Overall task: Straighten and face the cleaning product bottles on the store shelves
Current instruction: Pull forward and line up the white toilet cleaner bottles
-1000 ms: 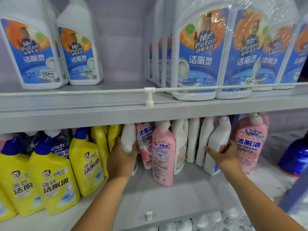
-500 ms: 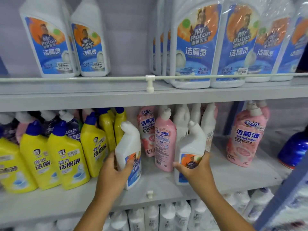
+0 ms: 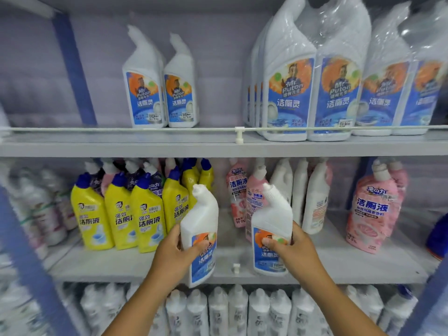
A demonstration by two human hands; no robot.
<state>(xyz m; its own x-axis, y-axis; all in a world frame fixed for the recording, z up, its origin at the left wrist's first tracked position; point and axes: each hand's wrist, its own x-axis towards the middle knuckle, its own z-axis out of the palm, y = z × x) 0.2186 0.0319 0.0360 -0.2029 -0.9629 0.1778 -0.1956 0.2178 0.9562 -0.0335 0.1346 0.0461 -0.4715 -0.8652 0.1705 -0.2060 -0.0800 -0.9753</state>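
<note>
My left hand [image 3: 178, 253] grips a white angled-neck bottle with a blue and orange label [image 3: 201, 229], held out in front of the middle shelf's edge. My right hand [image 3: 293, 246] grips a second white bottle of the same kind [image 3: 272, 219], label facing me, at the front of the middle shelf [image 3: 363, 270]. Two matching white bottles [image 3: 161, 93] stand on the top shelf at centre left. Shrink-wrapped packs of larger bottles of the same brand [image 3: 315, 93] fill the top shelf's right side.
Yellow bottles with blue caps [image 3: 135, 214] crowd the middle shelf's left. Pink bottles [image 3: 238, 192] and white bottles [image 3: 312, 197] stand behind my hands, a pink bottle group [image 3: 373, 212] further right. A thin rail [image 3: 121, 129] runs along the top shelf's front. White bottles [image 3: 230, 311] line the bottom shelf.
Both hands have pulled their white bottles out from the back of the middle shelf toward the front and lifted them slightly. The view has drawn back and tilted up.
</note>
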